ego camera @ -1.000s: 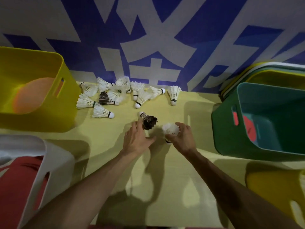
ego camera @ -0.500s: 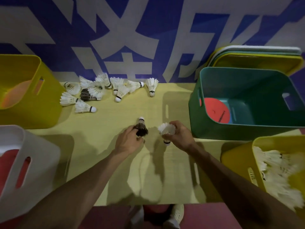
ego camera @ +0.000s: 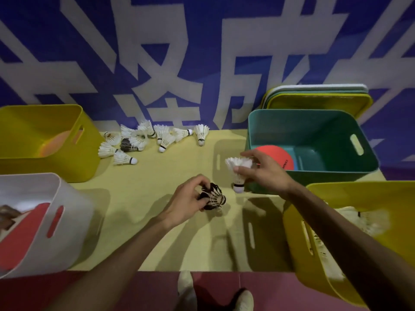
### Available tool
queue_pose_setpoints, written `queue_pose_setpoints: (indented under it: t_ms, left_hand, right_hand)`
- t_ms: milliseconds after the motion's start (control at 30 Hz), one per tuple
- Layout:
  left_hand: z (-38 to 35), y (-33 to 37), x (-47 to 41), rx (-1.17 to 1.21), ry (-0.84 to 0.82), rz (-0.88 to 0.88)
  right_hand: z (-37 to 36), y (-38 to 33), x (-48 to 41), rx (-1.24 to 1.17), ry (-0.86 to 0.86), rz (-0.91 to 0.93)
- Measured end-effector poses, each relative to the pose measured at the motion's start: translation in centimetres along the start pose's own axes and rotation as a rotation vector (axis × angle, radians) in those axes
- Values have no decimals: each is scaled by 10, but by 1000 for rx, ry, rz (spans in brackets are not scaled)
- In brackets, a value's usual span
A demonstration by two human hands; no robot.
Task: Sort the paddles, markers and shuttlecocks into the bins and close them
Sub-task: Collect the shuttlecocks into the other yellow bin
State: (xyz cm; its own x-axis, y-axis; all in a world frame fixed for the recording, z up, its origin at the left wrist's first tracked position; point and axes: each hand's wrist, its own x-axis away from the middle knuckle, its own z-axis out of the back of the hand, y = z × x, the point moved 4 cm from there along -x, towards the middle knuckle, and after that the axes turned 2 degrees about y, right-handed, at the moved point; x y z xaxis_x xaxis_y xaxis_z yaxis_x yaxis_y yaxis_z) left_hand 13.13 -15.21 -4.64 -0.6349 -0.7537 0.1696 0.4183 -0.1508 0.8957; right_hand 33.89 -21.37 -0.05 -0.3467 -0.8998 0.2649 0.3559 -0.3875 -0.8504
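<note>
Left hand [ego camera: 188,199], ctr of frame, has its fingers curled round the black shuttlecock [ego camera: 213,197] at the feather skirt, low over the yellow table [ego camera: 139,221]; can't tell if it touches the table. Right hand [ego camera: 266,173], just right of ctr, pinches the white shuttlecock [ego camera: 238,168] by the skirt, cork down, in front of the green bin [ego camera: 314,126] w/ the red paddle [ego camera: 281,159] inside. The loose shuttlecocks [ego camera: 155,139] lie in a heap upper left of ctr, by the wall. The yellow bin [ego camera: 298,234] at lower right holds white ones, so prob. the white one goes there. Can't tell which bin takes the black one.

Handling, my read: v. light, almost no grip force needed. Feathers are thin and brittle and will bend or snap if squeezed, esp. at the tips. The cork base is the firm part, so hold there or low on the skirt. Both grips sit on feathers now, so keep them loose. Drop in from low, no packing down.
</note>
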Motion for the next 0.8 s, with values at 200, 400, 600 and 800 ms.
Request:
queue_pose_setpoints:
  t_ms: [200,400,600,800]
  left_hand:
    - [-35,84,1,16,88,-53]
    - [-108,128,0,61,73,-83]
    - [-180,146,11,11,-22,-93]
    - [-221,157,20,-82,-63,-87]
  right_hand:
    - [71,7,39,-125,112,25]
    - [135,51,91,-205,148,-22]
    - [167,113,134,-210,191,-128]
    - [181,156,152,-137,181,-246]
